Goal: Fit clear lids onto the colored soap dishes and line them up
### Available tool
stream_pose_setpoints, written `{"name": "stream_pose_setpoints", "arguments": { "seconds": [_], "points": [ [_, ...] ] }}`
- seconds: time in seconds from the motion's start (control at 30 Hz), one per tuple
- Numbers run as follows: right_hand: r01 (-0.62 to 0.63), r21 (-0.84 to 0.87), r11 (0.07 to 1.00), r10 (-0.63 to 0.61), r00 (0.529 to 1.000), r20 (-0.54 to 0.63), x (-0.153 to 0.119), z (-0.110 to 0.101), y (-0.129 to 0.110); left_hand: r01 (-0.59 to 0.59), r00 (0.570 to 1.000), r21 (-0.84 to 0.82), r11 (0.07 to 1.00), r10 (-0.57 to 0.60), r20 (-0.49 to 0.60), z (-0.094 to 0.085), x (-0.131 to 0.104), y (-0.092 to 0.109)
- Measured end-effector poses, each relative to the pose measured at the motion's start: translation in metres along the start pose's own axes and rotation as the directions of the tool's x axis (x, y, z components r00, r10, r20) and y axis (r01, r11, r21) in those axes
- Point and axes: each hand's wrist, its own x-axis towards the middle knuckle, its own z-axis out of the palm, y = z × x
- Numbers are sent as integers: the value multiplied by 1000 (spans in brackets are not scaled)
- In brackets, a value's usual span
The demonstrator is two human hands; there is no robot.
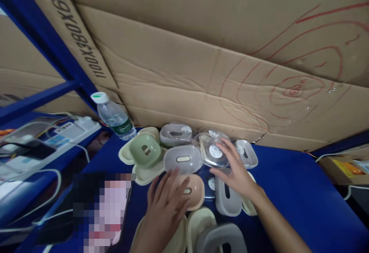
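With right hand (pixel 238 177) half-curled at the clear lid (pixel 215 151), far centre, cannot tell whether gripping; left hand (pixel 163 210) spread, seemingly holding nothing, over the nearer peach dish (pixel 197 193). Could drop the lid through loose fingers, or bump the crowded gray dish (pixel 228 205).

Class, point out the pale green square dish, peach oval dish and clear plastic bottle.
Pale green square dish (pixel 138 148), head view: surface left of its slots.
Peach oval dish (pixel 197 192), head view: surface right of its slot.
Clear plastic bottle (pixel 113 115), head view: body above the label.
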Motion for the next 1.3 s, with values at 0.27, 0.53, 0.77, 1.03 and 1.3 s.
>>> {"name": "stream_pose_setpoints", "arguments": {
  "seconds": [0.27,0.53,0.77,1.03,1.3],
  "points": [
    [-46,-133,990,39,998,-58,-22,-14,21,12,998,69,998,-16,60,3,41,-22],
    [63,-219,974,-66,998,-4,-5,-16,16,136,990,-202,970,-138,1,10,50,-31],
    [147,-339,929,-114,987,116,40,4,7,302,948,-396,867,-317,30,3,47,-32],
    [200,-235,951,-145,962,231,-29,-21,-18,414,896,-393,821,-443,19,4,43,-34],
    [385,-159,909,-290,860,420,-132,-13,-42,164,983,-244,956,-179,-37,4,50,-30]
  ]
}}
